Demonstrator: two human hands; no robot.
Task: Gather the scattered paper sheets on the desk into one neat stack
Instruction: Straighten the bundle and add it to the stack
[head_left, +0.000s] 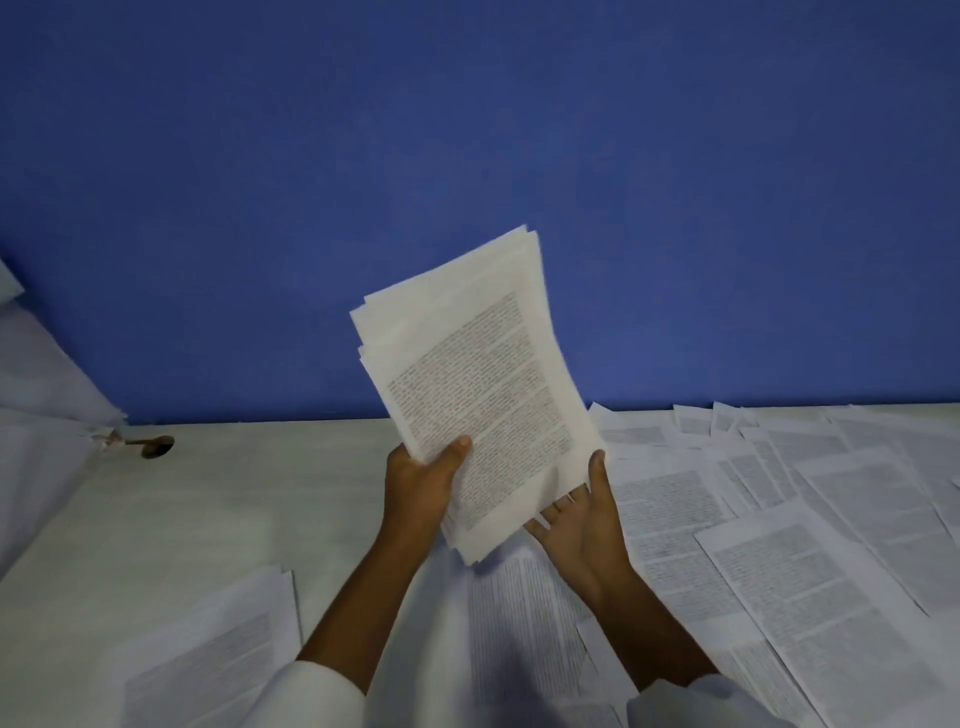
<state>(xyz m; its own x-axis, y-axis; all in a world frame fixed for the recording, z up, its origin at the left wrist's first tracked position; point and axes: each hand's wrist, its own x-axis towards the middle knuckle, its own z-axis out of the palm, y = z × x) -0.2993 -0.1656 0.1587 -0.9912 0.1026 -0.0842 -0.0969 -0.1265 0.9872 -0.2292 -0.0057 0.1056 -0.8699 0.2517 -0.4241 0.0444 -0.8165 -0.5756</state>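
Observation:
A bundle of printed paper sheets (472, 384) is held up above the desk, tilted to the left, its edges uneven. My left hand (421, 483) grips the bundle's lower left edge, thumb on the front page. My right hand (582, 514) lies with straight fingers under the bundle's lower right corner, palm up, thumb along the edge. Several loose printed sheets (779, 519) lie overlapping on the desk to the right. More sheets (208, 649) lie at the near left and under my arms.
The pale desk (234, 493) meets a blue wall (467, 156) at the back. A small dark hole with a metal piece (150, 446) sits at the desk's back left. White cloth or paper (41, 395) drapes at the far left.

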